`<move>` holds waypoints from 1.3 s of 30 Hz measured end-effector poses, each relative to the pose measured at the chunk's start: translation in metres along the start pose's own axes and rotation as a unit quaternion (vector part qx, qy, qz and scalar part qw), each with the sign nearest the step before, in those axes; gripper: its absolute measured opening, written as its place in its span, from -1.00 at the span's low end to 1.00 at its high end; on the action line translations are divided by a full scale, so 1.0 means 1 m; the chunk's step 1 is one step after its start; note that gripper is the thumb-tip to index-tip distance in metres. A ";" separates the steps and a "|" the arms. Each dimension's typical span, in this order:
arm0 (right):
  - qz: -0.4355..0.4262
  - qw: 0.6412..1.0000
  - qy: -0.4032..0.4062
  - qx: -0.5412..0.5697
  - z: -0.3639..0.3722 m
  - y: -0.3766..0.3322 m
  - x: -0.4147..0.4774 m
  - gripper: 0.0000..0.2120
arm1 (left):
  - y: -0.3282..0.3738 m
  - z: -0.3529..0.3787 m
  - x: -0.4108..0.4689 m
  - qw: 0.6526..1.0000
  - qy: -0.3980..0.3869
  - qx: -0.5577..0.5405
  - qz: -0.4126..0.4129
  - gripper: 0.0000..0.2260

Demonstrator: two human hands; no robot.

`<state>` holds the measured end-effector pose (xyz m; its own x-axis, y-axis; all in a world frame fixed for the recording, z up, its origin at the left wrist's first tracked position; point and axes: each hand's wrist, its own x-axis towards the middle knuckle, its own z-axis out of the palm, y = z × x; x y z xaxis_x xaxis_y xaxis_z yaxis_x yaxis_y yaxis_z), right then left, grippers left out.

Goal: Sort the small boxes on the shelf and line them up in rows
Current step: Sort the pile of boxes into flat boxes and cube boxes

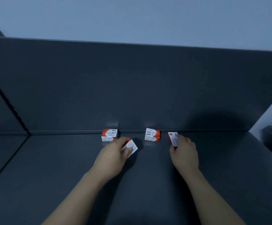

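Gripped in the left hand (115,153): one small red-and-white cardboard box (131,147), tilted, fingers closed around its near end, held just in front of the back row. Gripped in the right hand (184,151): a second small red-and-white cardboard box (173,138), turned on edge, its far end close to the rear panel; whether it touched the shelf could not be told.

Standing free on the shelf: two orange-and-white paper-clip boxes. Left one (109,135) sat against the rear panel, just beyond the left hand. Right one (152,134) sat against the same panel, between the two hands, well apart from the first.

Support: dark grey shelf surface (50,159) with a tall dark grey upright rear panel (132,86). Pale wall (132,18) showed above it.
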<state>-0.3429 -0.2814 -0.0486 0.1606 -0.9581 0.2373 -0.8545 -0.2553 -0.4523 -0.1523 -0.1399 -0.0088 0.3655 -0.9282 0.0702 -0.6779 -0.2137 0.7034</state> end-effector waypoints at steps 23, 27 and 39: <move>-0.266 0.927 -0.091 0.248 0.023 -0.198 -0.131 -0.63 | -0.094 -0.127 -0.141 0.974 0.181 -0.029 -0.130 -0.60; -0.303 0.912 -0.113 0.254 0.037 -0.258 -0.176 -0.63 | -0.125 -0.175 -0.191 0.961 0.229 -0.007 -0.153 -0.63; -0.397 0.855 -0.196 0.270 0.084 -0.409 -0.282 -0.63 | -0.210 -0.280 -0.298 0.905 0.327 0.057 -0.265 -0.56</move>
<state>0.0029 0.0827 -0.0024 0.8278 -0.3979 0.3955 -0.0638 -0.7671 -0.6384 0.0597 0.2665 0.0202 0.9329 -0.3149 0.1747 -0.3446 -0.6402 0.6865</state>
